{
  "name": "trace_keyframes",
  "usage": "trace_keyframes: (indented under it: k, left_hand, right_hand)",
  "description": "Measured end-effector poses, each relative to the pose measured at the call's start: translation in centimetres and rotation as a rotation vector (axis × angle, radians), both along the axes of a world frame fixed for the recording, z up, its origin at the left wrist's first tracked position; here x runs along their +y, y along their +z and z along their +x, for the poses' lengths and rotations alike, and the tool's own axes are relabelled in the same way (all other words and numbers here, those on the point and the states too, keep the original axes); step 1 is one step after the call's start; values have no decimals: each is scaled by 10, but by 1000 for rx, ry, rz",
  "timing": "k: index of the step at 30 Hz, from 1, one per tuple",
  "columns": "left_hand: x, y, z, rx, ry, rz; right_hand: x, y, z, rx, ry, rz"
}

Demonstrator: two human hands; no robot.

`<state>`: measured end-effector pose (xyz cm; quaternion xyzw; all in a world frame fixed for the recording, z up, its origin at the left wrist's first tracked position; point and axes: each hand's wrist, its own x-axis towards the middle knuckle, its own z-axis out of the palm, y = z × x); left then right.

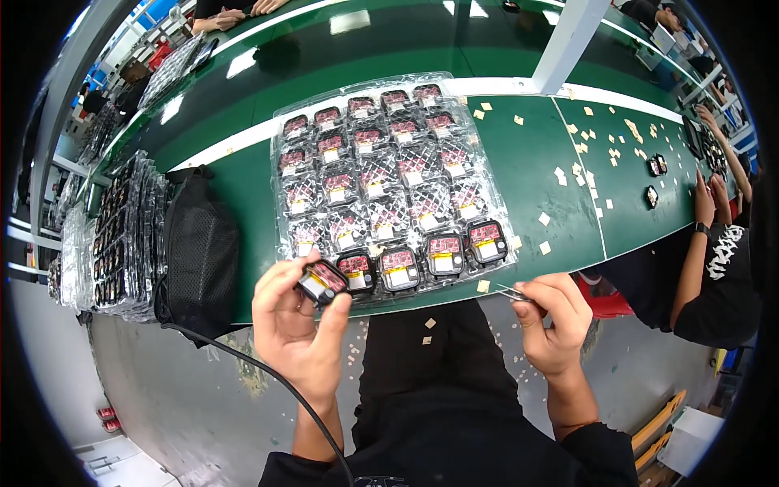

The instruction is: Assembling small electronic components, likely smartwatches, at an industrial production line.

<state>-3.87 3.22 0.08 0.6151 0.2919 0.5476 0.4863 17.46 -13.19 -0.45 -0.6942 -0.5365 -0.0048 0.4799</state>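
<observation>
My left hand [302, 329] grips a small black square-cased device [323, 280] between thumb and fingers, tilted, at the tray's near left corner. Inside the case show a reddish circuit board, a pale block and a yellow strip. A pair of thin metal tweezers [513, 293] is pinched in my right hand [553, 321], tips pointing left toward a small pale square piece [484, 286] by the table's near edge. Between and beyond my hands lies a clear plastic tray [507, 235] with rows of similar devices. The near-row devices [445, 253] look uncovered; clear plastic glints over those farther back.
A black mesh bag [201, 247] and stacked filled trays [130, 235] stand at the left. Pale square pieces [560, 175] dot the green table [531, 150] at the right, near two loose devices [656, 165]. Co-workers' arms [704, 203] reach in there. A white post [570, 45] rises behind.
</observation>
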Motion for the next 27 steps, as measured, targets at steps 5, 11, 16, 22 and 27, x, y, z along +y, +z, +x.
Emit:
trace_keyframes:
  k: [5, 11, 16, 22, 27]
  left_hand:
    - [30, 5, 8, 624, 350, 408]
    - [41, 11, 10, 835, 317, 291]
    - [40, 10, 10, 903, 328, 392]
    - [30, 12, 4, 1136, 266, 340]
    - [8, 19, 15, 858, 314, 476]
  right_hand:
    - [-7, -3, 19, -65, -82, 10]
    - [-3, -20, 70, -204, -490, -145]
    - [-29, -40, 164, -237, -876, -357]
    - [-60, -41, 246, -160, -1284, -529]
    - [-63, -36, 251, -147, -1112, -440]
